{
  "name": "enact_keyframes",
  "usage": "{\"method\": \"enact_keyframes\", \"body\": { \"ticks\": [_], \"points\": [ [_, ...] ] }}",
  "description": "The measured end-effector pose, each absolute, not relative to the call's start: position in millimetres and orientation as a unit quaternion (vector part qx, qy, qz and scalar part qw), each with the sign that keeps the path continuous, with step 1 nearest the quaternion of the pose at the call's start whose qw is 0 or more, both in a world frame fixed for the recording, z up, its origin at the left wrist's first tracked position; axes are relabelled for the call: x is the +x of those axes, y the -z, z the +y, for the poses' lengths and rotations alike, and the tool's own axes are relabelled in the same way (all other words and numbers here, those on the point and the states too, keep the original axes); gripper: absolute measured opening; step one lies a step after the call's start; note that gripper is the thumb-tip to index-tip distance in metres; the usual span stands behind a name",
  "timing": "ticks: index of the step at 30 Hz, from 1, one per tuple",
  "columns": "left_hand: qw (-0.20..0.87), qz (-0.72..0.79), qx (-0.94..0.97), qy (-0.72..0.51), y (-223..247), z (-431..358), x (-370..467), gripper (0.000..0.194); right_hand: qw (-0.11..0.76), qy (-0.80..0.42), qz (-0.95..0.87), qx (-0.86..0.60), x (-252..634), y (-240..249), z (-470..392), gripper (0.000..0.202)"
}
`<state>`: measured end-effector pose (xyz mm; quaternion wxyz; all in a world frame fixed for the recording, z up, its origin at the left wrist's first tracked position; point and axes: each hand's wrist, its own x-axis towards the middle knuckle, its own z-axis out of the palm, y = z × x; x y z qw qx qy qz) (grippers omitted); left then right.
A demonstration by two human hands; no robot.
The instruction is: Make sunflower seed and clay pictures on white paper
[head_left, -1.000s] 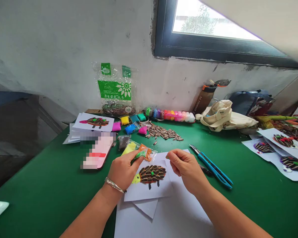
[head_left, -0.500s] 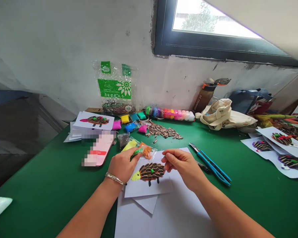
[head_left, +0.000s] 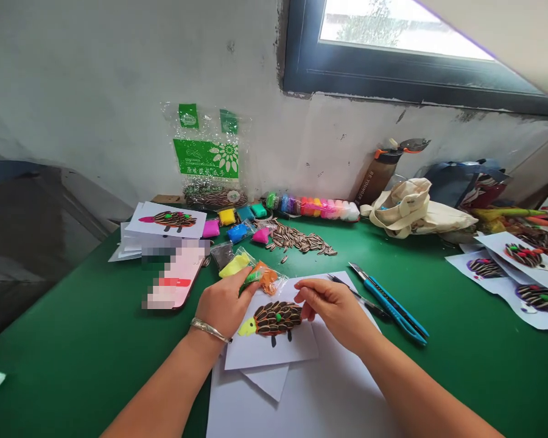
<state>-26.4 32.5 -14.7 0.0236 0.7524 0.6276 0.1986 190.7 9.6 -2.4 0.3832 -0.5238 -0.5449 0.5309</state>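
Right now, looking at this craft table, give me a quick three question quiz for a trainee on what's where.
1. True or false: the left hand holds a small green clay packet.
2. Which lies on the green table to the right of the right hand? A) blue utility knife B) glue bottle C) ruler
3. Fill in: the seed hedgehog picture between the hands has a ____ head.

Key:
1. True; thumb and fingers pinch it above the card.
2. A.
3. Yellow; the head points towards the left hand.
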Motion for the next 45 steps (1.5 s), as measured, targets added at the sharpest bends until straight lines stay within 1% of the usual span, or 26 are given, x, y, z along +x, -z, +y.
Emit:
{"method": "enact_keyframes", "body": {
  "ticks": [2, 4, 7, 10, 13, 15, 19, 22, 24, 28, 32, 34, 37, 39, 45],
  "points": [
    [0.021, 0.626, 0.753, -0.199, 14, 32, -27, 0.036, 0.356, -0.511, -0.571, -0.535, 191, 1, 8, 0.027],
    [0.022, 0.625, 0.754, -0.201, 13, 32, -27, 0.036, 0.349, -0.473, -0.6, -0.543, 192, -3, 7, 0.029],
    [0.027, 0.631, 0.75, -0.197, 12, 31, -28, 0.038, 0.364, -0.447, -0.618, -0.534, 193, -7, 6, 0.021],
    [0.032, 0.636, 0.746, -0.194, 11, 30, -29, 0.041, 0.371, -0.468, -0.608, -0.523, 192, -3, 4, 0.015],
    [0.032, 0.637, 0.744, -0.201, 11, 31, -31, 0.041, 0.378, -0.477, -0.59, -0.531, 192, 4, 4, 0.022],
    [0.031, 0.64, 0.742, -0.199, 10, 30, -31, 0.041, 0.364, -0.469, -0.597, -0.54, 191, 6, 4, 0.025],
    [0.037, 0.646, 0.741, -0.18, 6, 27, -27, 0.041, 0.336, -0.403, -0.64, -0.561, 193, 0, 5, 0.03],
    [0.039, 0.646, 0.741, -0.177, 3, 25, -25, 0.042, 0.339, -0.373, -0.657, -0.56, 193, -2, 6, 0.019],
    [0.039, 0.644, 0.744, -0.172, 2, 23, -25, 0.042, 0.347, -0.382, -0.655, -0.553, 193, 3, 6, 0.015],
    [0.049, 0.646, 0.747, -0.146, 2, 23, -26, 0.043, 0.354, -0.407, -0.648, -0.537, 193, 15, 6, 0.022],
    [0.049, 0.658, 0.738, -0.138, 2, 25, -27, 0.039, 0.313, -0.341, -0.696, -0.55, 192, 12, 5, 0.031],
    [0.047, 0.667, 0.732, -0.134, 2, 26, -27, 0.037, 0.309, -0.32, -0.702, -0.556, 192, 7, 4, 0.03],
    [0.043, 0.672, 0.727, -0.131, 2, 26, -27, 0.036, 0.313, -0.323, -0.706, -0.548, 190, 4, 3, 0.014],
    [0.044, 0.672, 0.728, -0.128, 1, 27, -27, 0.036, 0.313, -0.327, -0.712, -0.536, 188, 5, 1, 0.009],
    [0.051, 0.676, 0.725, -0.122, -1, 26, -27, 0.033, 0.314, -0.357, -0.686, -0.55, 188, 10, 1, 0.017]
  ]
}}
